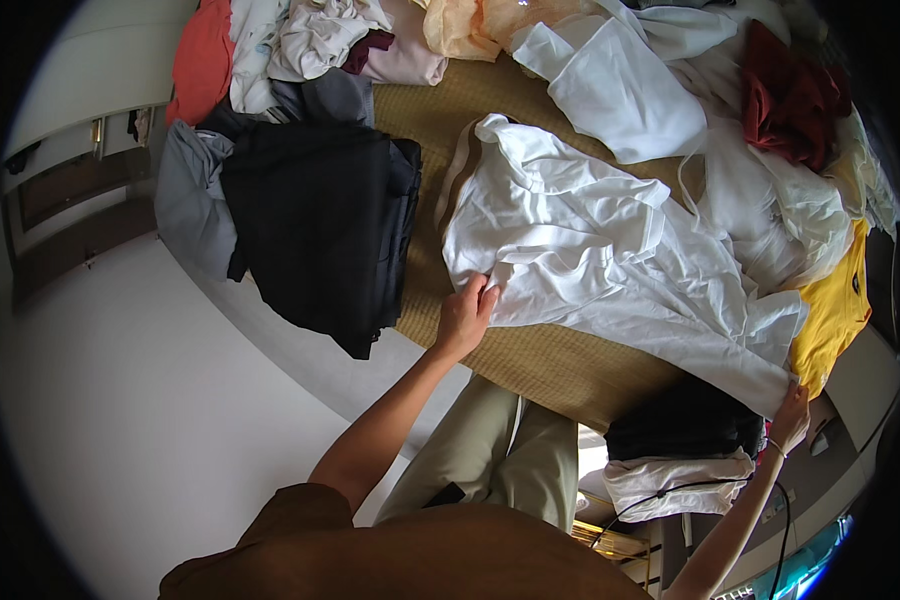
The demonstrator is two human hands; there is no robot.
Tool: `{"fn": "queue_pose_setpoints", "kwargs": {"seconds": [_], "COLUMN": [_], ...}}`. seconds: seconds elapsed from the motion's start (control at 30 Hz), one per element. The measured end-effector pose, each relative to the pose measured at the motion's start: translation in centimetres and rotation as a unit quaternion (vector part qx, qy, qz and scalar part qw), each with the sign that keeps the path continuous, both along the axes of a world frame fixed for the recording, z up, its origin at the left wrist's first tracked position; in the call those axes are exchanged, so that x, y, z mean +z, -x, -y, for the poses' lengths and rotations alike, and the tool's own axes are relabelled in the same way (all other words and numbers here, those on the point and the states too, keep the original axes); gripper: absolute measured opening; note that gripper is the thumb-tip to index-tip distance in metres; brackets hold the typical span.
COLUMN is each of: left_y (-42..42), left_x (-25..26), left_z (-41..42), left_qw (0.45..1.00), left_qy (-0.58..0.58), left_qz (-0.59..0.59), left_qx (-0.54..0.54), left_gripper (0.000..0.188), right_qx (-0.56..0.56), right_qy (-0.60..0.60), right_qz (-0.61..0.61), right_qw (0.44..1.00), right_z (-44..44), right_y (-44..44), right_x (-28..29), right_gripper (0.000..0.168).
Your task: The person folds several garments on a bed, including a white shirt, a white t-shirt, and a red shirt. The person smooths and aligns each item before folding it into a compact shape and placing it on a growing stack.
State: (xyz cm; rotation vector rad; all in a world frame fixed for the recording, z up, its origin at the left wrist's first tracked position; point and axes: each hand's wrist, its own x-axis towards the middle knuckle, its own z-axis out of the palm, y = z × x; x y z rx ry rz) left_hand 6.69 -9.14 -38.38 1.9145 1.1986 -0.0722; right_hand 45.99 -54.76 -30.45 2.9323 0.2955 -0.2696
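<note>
A crumpled white garment (570, 225) lies spread over a woven straw-coloured mat (562, 360) on a raised surface. My left hand (465, 319) pinches its near left edge between thumb and fingers. Stretched far out to the right, my right hand (791, 416) grips the garment's right corner, beside a yellow garment (832, 315). The cloth runs fairly taut along its near edge between both hands, while its middle is loosely folded and wrinkled. A brown and pale band shows along the garment's left side.
Folded black clothes (315, 225) are stacked at left, beside a grey garment (195, 195). White clothes (622, 90), a dark red cloth (787, 97) and sheer fabric lie at the far right. A black cable (784, 525) hangs near my right forearm, by more folded clothes (675, 480).
</note>
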Motion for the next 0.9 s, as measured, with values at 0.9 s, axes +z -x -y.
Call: {"fn": "queue_pose_setpoints", "kwargs": {"seconds": [0.9], "left_y": [-2.4], "left_x": [2.6], "left_z": [-1.8], "left_qw": [0.988], "left_qy": [0.006], "left_qz": [0.072], "left_qx": [0.134], "left_gripper": [0.029], "right_qx": [-0.023], "right_qy": [-0.464], "right_qz": [-0.263], "right_qw": [0.846], "right_z": [-33.1], "right_y": [21.7], "right_x": [-3.4], "right_gripper": [0.020]}}
